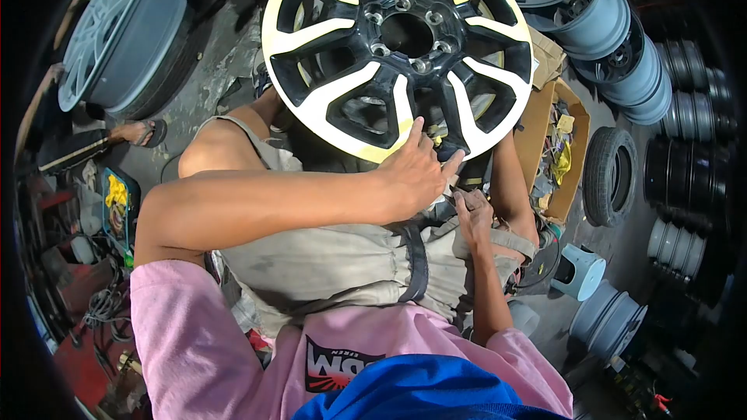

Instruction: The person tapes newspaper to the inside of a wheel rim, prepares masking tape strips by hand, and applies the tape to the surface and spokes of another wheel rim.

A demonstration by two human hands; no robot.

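Observation:
A black alloy wheel (360,39) with pale yellow and white spoke faces and rim lies tilted in front of my knees. My left hand (412,175) rests at the wheel's near edge, index finger and thumb stretched apart, the index fingertip on a spoke. Just below the near rim, close to the left thumb, is my right hand (475,214). Its fingers are pinched together at a small greyish piece that I cannot make out. Behind the left hand, part of the rim is hidden.
A cardboard box (580,155) of mixed scraps stands at right, beside a tire (611,176) and a light blue stool (580,272). Several wheels are stacked at far right. Another person's foot (138,133) shows at left, near a large grey wheel (132,39).

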